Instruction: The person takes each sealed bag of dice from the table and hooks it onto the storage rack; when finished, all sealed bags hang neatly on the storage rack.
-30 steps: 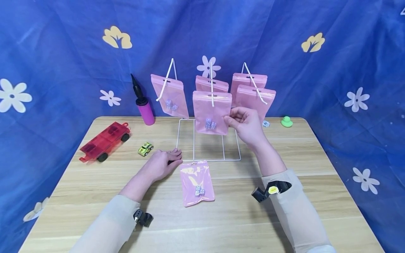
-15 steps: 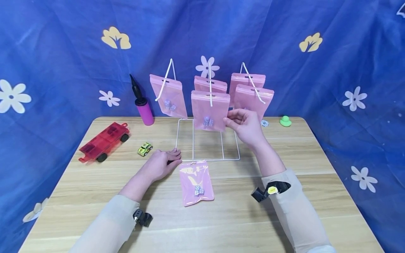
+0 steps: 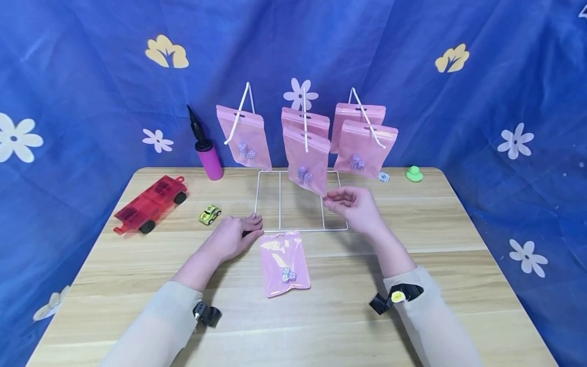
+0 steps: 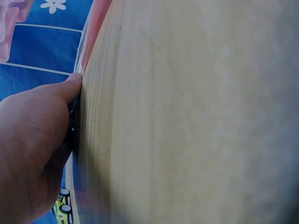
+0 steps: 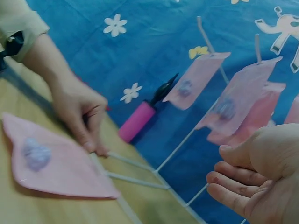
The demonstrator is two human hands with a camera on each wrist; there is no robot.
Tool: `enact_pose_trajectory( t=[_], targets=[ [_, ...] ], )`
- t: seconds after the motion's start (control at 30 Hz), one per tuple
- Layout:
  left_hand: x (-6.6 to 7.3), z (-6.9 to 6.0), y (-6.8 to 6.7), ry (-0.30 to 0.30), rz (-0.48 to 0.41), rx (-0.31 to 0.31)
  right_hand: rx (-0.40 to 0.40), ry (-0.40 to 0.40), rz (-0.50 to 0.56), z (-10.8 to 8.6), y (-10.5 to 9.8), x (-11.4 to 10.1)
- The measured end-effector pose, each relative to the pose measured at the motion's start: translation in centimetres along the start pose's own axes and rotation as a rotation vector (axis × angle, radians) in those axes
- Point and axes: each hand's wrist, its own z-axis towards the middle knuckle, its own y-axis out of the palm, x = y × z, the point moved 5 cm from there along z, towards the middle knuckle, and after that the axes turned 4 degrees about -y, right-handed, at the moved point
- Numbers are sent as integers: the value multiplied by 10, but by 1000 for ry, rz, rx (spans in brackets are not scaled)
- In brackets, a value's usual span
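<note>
My left hand (image 3: 236, 237) grips the front left corner of a white wire display rack (image 3: 302, 230), thumb on the near side of the wire. My right hand (image 3: 355, 209) is just off the lower right corner of a pink zip bag (image 3: 307, 158) with dice, hanging at the front of the middle hook. In the right wrist view its fingers (image 5: 233, 186) are loosely bent and hold nothing. That bag hangs turned at an angle. Another pink zip bag with dice (image 3: 285, 265) lies flat before the rack.
More pink bags hang from the left hook (image 3: 245, 137), behind on the middle hook, and on the right hook (image 3: 367, 148). At left are a red toy trailer (image 3: 151, 204), a small yellow-green car (image 3: 210, 214) and a purple pump (image 3: 210, 160). A green duck (image 3: 414, 174) stands back right.
My right hand has let go of the front middle bag and moved down a little. The bag has swung and turned. My left hand stays on the rack.
</note>
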Motion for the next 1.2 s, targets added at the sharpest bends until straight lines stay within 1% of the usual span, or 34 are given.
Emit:
enact_pose_trajectory(
  t=[0.17, 0.3, 0.5, 0.7, 0.83, 1.03, 1.2],
  targets=[
    [-2, 1, -1, -17, 4, -8, -82, 76, 10, -19, 17, 27],
    [-2, 1, -2, -16, -2, -4, -137, 138, 7, -30, 31, 42],
    [-1, 2, -2, -10, -5, -3, -207, 183, -17, -40, 45, 55],
    [-1, 2, -2, 2, -8, 7, -290, 225, 14, -46, 59, 65],
    [-2, 2, 0, -2, -7, 3, -309, 270, 41, -46, 66, 71],
    [-2, 2, 1, 7, -15, 0, -319, 399, 76, -48, 73, 79],
    [-1, 2, 1, 13, -11, 9, -315, 420, 34, -48, 77, 78]
  ],
)
